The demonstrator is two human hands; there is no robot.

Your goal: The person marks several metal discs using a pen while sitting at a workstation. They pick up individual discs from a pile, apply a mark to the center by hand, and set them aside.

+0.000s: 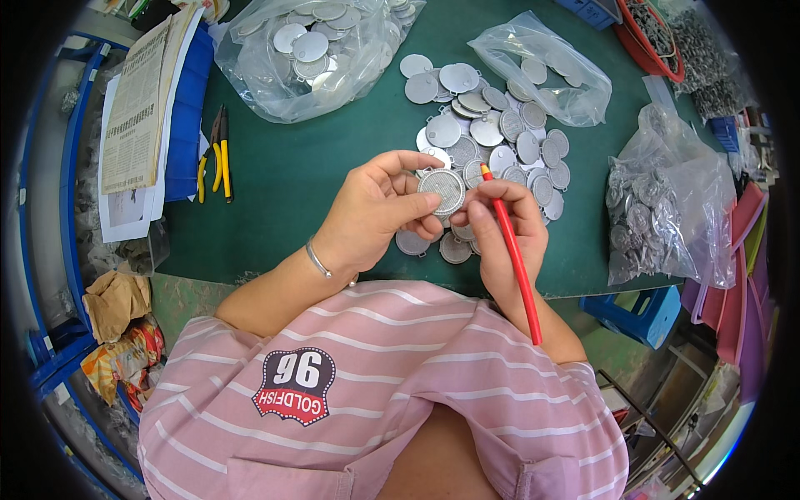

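Observation:
My left hand pinches a round silver metal disc with a beaded rim and a textured face, held above the green table. Close on its right, my right hand grips a long red pencil, tip pointing up and away from me. The right fingertips are beside the disc's edge; whether they touch it I cannot tell. Beyond and beneath my hands spreads a loose pile of similar metal discs, some smooth, some textured. A few more discs lie near the table's front edge.
Clear plastic bags hold discs at the far left and metal parts at right. A partly filled bag lies behind the pile. Yellow-handled pliers rest near papers and a blue bin. A blue stool stands below right.

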